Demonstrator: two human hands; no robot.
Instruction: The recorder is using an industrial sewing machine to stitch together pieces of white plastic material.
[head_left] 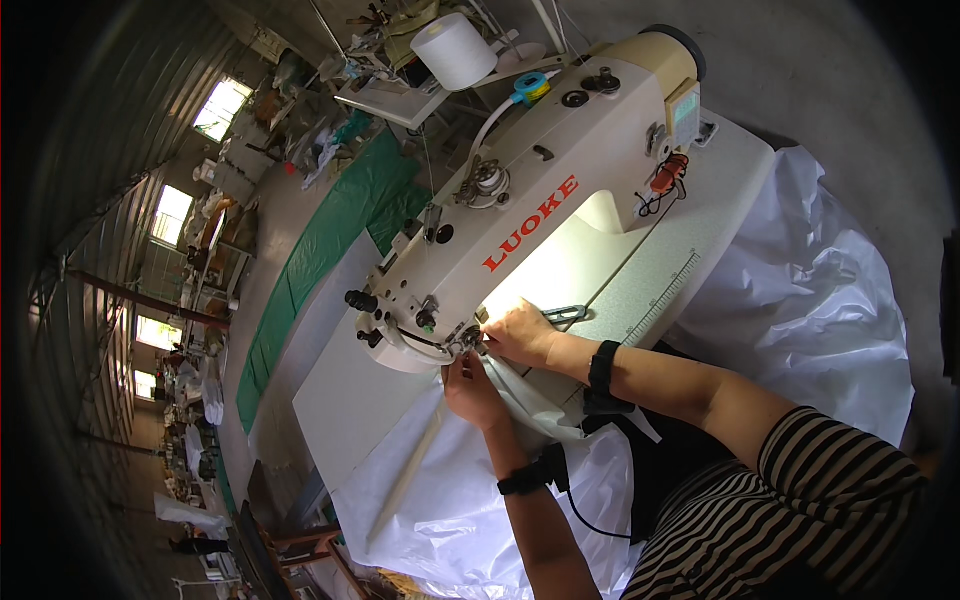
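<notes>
Both hands meet at the needle end of a white sewing machine [520,210]. My left hand [472,395] is just in front of the needle and presser foot [468,340], its fingertips pinched together. Behind and to the right, under the lit arm, my right hand [522,332] has its fingers curled toward the same spot. Whatever lies between the fingertips is too small to make out. White sheet fabric [440,480] hangs from below the hands over the front of the machine table. Thread snips [565,314] rest on the bed beside my right hand.
A white thread cone [453,52] stands behind the machine. More glossy white fabric [800,290] hangs past the table's right end. A red device with a dark cord [667,178] is on the machine's pillar. Green sheeting [320,270] lies on the floor at the left.
</notes>
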